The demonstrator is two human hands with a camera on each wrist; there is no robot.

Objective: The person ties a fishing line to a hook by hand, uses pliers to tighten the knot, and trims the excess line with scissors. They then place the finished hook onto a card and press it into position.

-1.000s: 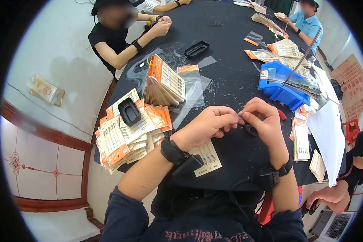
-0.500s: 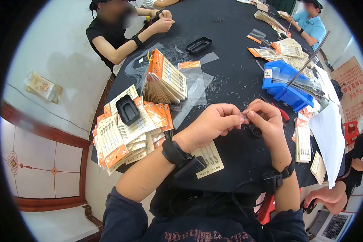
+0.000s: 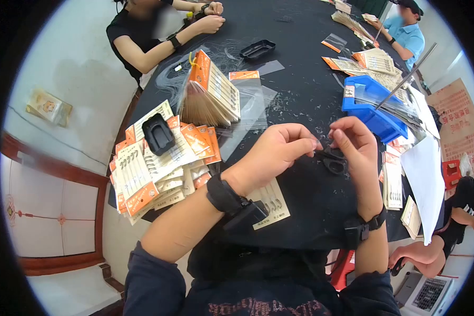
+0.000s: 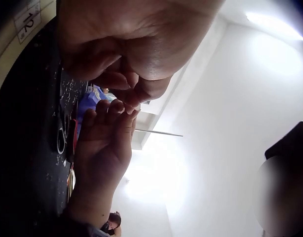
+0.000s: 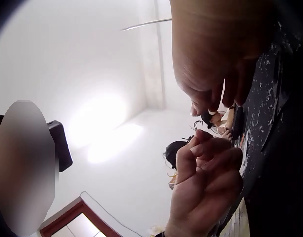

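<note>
My left hand [image 3: 282, 150] pinches a small dark fish hook [image 5: 197, 123] between thumb and forefinger, its curved end standing above the fingertips in the right wrist view. Close on the right is my right hand [image 3: 357, 147], fingers bent and thumb near the forefinger; I cannot tell whether it holds a thin line. Black-handled scissors [image 3: 334, 162] lie on the table below and between the hands. Under my left wrist is a cream card [image 3: 271, 208] with several hooks on it, partly covered by the forearm.
Left stands a fanned bundle of hook cards [image 3: 216, 87], with piled cards [image 3: 137, 171] and a black tray [image 3: 158, 134] nearer. A blue bin [image 3: 371, 118] holds clear sleeves on the right. Clippings are scattered over the black table [image 3: 305, 68]. Other people sit around it.
The hands were together at the fingertips and now stand slightly apart, the right hand having shifted right. More of the scissors shows between them. The head view has shifted slightly.
</note>
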